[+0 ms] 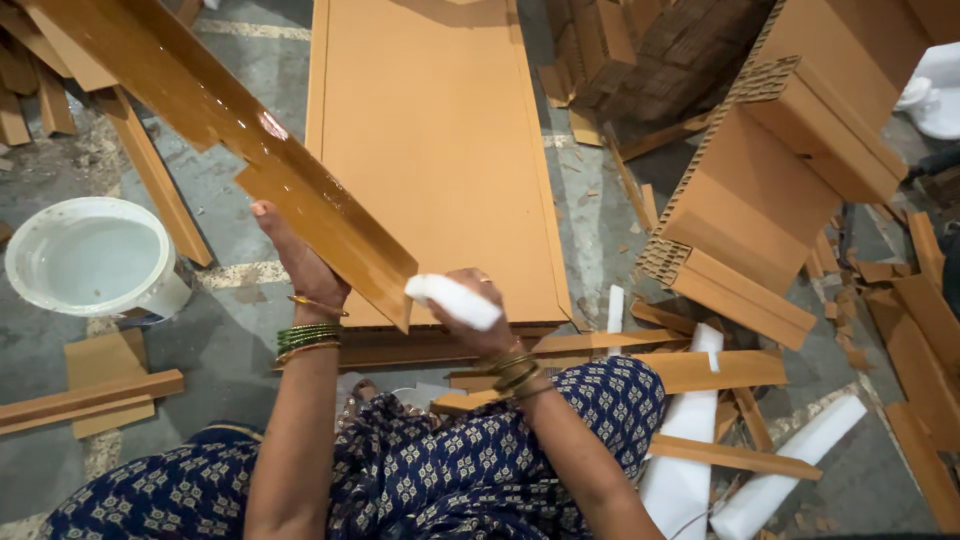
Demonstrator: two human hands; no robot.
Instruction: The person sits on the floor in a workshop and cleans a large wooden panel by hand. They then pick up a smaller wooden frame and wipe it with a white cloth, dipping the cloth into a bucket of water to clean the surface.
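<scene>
Left hand (pixel 300 262) props board (pixel 230 130); sponge (pixel 452 300) right.

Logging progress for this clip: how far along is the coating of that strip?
Done: the upper face of the long brown strip shines wet. In hand: the left hand props it from below while the right hand holds a white foam pad at its lower end. Left: dry strips lie on the floor.

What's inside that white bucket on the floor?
The white bucket holds a pale, whitish liquid with a smooth surface, filling most of it. The liquid covers the bottom, so whatever may lie underneath cannot be seen.
</scene>
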